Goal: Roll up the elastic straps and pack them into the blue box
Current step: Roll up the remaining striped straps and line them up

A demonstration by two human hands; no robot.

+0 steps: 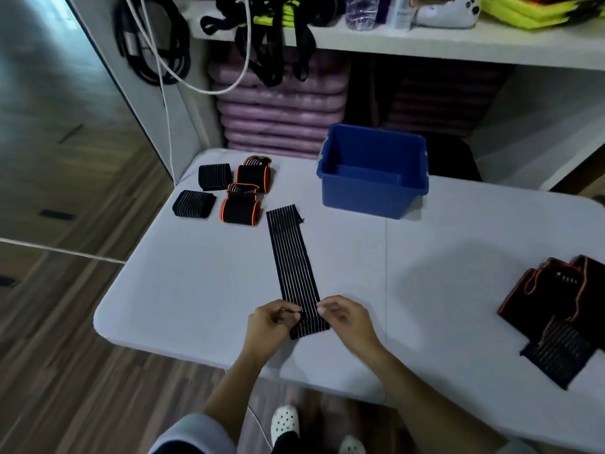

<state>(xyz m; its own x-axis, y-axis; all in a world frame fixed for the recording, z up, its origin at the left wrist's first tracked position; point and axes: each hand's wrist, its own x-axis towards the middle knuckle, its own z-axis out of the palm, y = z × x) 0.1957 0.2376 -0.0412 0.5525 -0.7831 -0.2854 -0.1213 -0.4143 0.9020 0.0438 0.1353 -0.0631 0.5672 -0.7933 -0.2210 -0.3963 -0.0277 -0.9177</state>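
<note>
A long black elastic strap with thin pale stripes (293, 257) lies flat on the white table (442, 273), running away from me. My left hand (270, 326) pinches its near left edge and my right hand (347, 317) pinches its near right edge. The blue box (330, 188) stands open behind the strap, a little to the right, with nothing visible inside. Several rolled straps (240, 191), black and black with orange edges, sit at the table's far left. More flat straps (563, 309) are piled at the right edge.
A white shelf (425, 44) overhangs the back of the table, with black straps and cables hanging from it. Stacked purple cushions (281, 116) fill the space beneath. The table's near edge is just below my hands; wooden floor lies to the left.
</note>
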